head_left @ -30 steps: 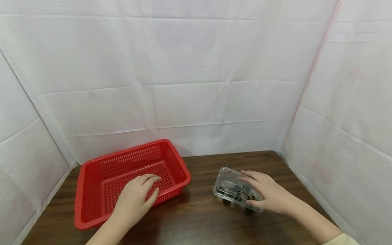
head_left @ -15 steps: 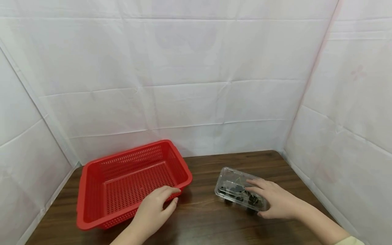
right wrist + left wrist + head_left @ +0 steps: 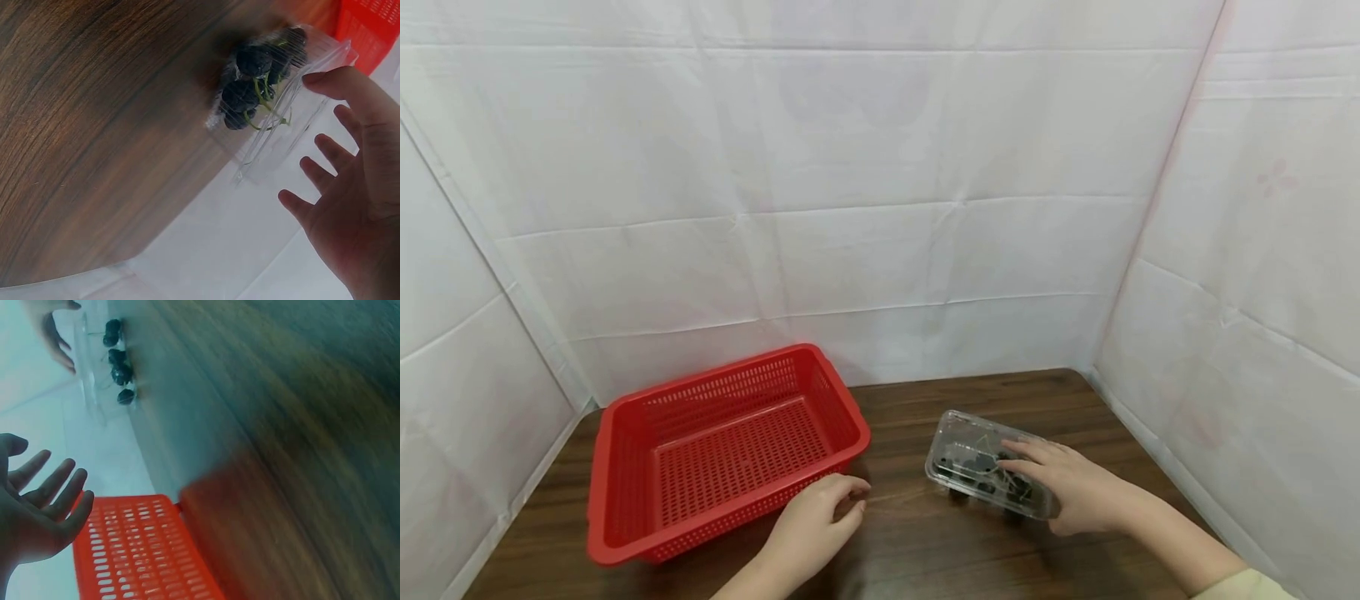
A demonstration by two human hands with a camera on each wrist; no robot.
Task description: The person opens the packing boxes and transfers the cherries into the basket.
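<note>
A clear plastic clamshell box (image 3: 958, 450) rests on the table to the right, its lid down. Dark grapes (image 3: 240, 95) with green stems show through its wall in the right wrist view. My right hand (image 3: 1078, 492) hovers at the box's right end, fingers spread over the lid and loosely bent. My left hand (image 3: 816, 525) is in front of the red basket's near right side, fingers relaxed and holding nothing. The left wrist view shows that hand's fingers (image 3: 62, 487) apart in front of the basket wall.
The red perforated plastic basket (image 3: 730, 517) stands on the left of the dark wooden table (image 3: 895, 550), with nothing inside. White cloth walls (image 3: 850, 250) enclose the back and both sides.
My left hand has moved from over the basket rightward and nearer, to its front right. My right hand has shifted slightly right along the box, which has barely moved.
</note>
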